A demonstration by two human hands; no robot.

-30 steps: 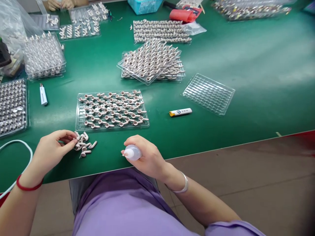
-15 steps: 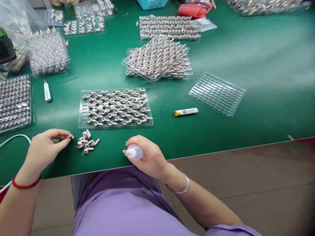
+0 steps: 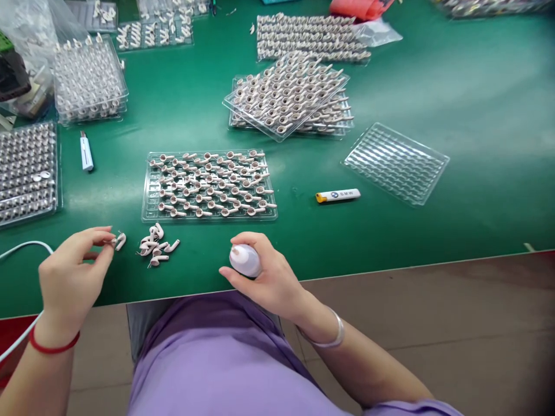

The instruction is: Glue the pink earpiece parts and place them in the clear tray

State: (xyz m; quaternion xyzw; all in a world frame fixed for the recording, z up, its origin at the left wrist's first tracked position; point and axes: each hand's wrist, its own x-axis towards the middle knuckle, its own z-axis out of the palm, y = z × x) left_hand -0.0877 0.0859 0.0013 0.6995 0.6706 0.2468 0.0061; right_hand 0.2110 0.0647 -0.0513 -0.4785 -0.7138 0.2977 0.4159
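Note:
Between its thumb and fingertips my left hand [image 3: 77, 271] pinches a small white earphone piece [image 3: 121, 241], just left of a loose pile of similar pieces [image 3: 152, 248] with thin wires. My right hand [image 3: 273, 277] is wrapped round a small translucent squeeze bottle [image 3: 245, 260], its nozzle pointing up toward the camera. Beyond the pile lies a clear tray [image 3: 151, 199] with rows of white earphone pieces; its left-hand slots show bare.
Stacked filled trays [image 3: 288, 98] stand at the back centre. To the right lie a white lighter [image 3: 338, 196] and a clear tray without pieces [image 3: 396, 164]. A pale blue cutter [image 3: 86, 153] and more filled trays [image 3: 28, 173] are at the left. A white cable [image 3: 26, 244] crosses the left edge.
The held earphone piece has turned so its curved stem shows. My right hand has tilted the bottle, and its thumb has spread away from the nozzle. The table view has shifted slightly.

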